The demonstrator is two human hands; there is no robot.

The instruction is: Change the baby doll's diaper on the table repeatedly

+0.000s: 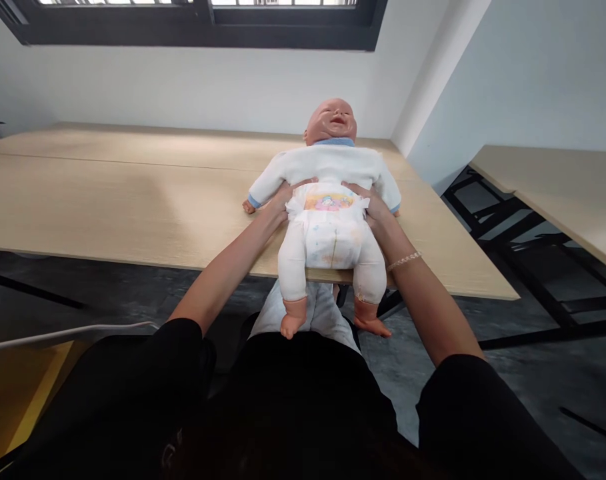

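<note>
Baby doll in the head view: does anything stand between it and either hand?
Nothing visible does. The left hand and right hand hold the baby doll at both sides of its waist, thumbs in front near the top edge of the diaper. The other fingers are mostly hidden.

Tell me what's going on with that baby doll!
A person in black sleeves has both hands on a bald, plastic-looking baby doll. The left hand grips one side of its waist and the right hand the other. The doll wears a long-sleeved white cloth top with blue trim and a white diaper with a colourful printed band. It faces up at the near edge of a pale wood-look table, with its feet past the edge.
</note>
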